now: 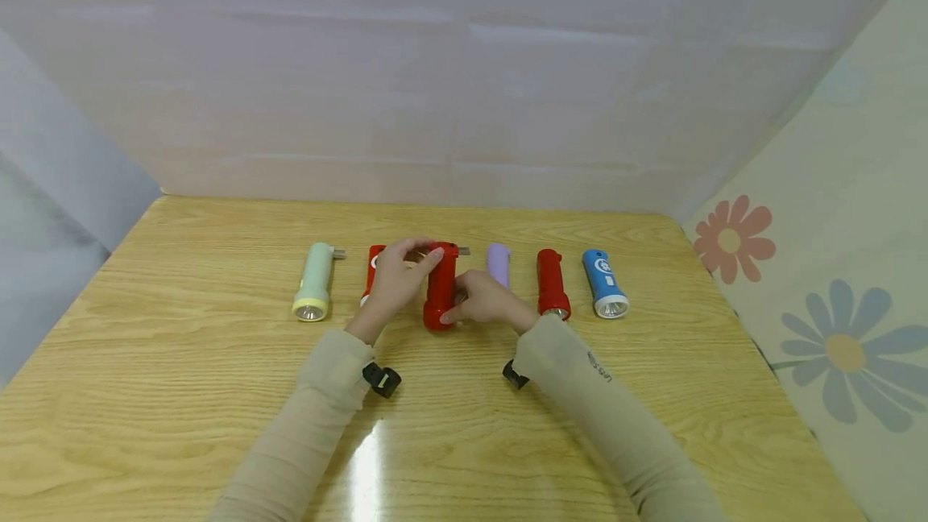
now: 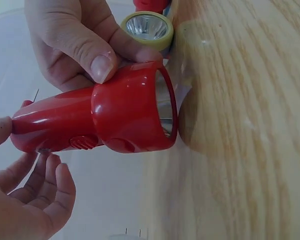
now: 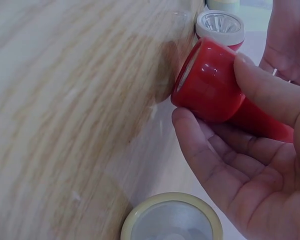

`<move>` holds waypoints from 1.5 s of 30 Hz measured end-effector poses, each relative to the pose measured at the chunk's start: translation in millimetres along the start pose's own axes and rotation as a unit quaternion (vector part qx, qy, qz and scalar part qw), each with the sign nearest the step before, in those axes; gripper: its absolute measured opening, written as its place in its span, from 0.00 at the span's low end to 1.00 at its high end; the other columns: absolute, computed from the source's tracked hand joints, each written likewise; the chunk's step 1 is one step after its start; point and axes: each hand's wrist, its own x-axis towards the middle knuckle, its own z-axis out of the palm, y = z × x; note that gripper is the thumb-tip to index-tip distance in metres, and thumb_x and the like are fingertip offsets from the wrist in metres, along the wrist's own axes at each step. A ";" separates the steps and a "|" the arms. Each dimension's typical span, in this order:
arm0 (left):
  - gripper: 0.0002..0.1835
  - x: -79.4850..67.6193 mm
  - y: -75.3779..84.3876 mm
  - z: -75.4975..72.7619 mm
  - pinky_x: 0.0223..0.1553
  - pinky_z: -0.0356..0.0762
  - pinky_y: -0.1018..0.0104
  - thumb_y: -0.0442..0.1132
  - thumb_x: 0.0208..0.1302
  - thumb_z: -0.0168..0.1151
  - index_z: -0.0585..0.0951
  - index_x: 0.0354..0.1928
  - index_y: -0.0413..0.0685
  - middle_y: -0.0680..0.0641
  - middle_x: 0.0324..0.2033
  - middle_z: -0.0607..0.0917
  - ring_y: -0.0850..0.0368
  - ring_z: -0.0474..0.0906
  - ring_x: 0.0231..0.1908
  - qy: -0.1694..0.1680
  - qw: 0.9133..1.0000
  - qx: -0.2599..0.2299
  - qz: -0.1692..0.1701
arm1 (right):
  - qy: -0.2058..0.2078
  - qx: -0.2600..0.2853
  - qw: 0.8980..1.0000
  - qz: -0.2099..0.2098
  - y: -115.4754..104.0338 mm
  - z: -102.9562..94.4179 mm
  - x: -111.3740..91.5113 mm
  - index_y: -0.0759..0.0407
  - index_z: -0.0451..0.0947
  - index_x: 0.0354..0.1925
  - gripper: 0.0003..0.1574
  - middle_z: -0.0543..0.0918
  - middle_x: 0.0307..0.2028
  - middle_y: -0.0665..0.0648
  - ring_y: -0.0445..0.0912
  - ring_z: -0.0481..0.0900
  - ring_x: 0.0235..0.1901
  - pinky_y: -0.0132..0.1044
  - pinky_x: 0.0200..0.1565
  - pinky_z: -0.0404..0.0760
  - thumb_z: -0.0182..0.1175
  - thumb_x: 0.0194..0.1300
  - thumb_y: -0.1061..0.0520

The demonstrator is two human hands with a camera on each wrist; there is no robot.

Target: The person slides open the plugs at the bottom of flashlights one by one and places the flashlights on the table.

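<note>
A glossy red flashlight (image 1: pixel 439 290) is held lens-down between both hands, tilted, with metal plug prongs (image 1: pixel 464 250) sticking out near its top end. My left hand (image 1: pixel 397 274) pinches the tail end, its thumb on the end and fingertips on the slider side. Around the wide lens end, my right hand (image 1: pixel 484 298) grips with thumb and fingers. In the left wrist view the lens rim (image 2: pixel 168 107) is close to the tabletop; I cannot tell whether it touches. Behind the left hand lies a red-and-white flashlight (image 1: pixel 374 258), partly hidden. A purple flashlight (image 1: pixel 498 262) is partly covered by the right hand.
On the wooden table (image 1: pixel 217 393), a mint-green flashlight (image 1: pixel 315 276) with a yellow head and prongs out lies at the left. To the right lie another red flashlight (image 1: pixel 551 280) and a blue flashlight (image 1: pixel 601 276) with a white head. A pale curtain (image 1: pixel 435 103) hangs behind.
</note>
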 end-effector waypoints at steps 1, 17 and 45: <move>0.17 -0.1 -0.7 0.1 0.41 0.75 0.60 0.41 0.61 0.60 0.77 0.50 0.39 0.43 0.41 0.80 0.50 0.75 0.40 -0.002 1.000 -0.001 -0.001 | 0.000 -0.001 1.000 0.000 -0.1 -0.1 0.2 0.68 0.80 0.36 0.16 0.80 0.24 0.55 0.41 0.71 0.21 0.30 0.27 0.71 0.69 0.49 0.60; 0.20 2.1 -7.7 3.7 0.42 0.75 0.58 0.40 0.61 0.60 0.74 0.54 0.40 0.43 0.43 0.78 0.49 0.75 0.42 0.001 1.000 0.004 -0.010 | 0.036 0.026 0.999 0.010 2.8 7.1 0.5 0.67 0.79 0.36 0.15 0.80 0.24 0.54 0.42 0.73 0.22 0.31 0.28 0.73 0.68 0.51 0.58; 0.19 -3.9 -11.6 8.0 0.44 0.75 0.59 0.30 0.60 0.57 0.74 0.55 0.37 0.41 0.45 0.79 0.48 0.76 0.44 0.010 0.999 0.017 -0.034 | 0.175 0.098 0.978 0.055 1.1 14.6 1.5 0.70 0.76 0.42 0.15 0.81 0.35 0.60 0.47 0.79 0.33 0.35 0.35 0.78 0.60 0.60 0.59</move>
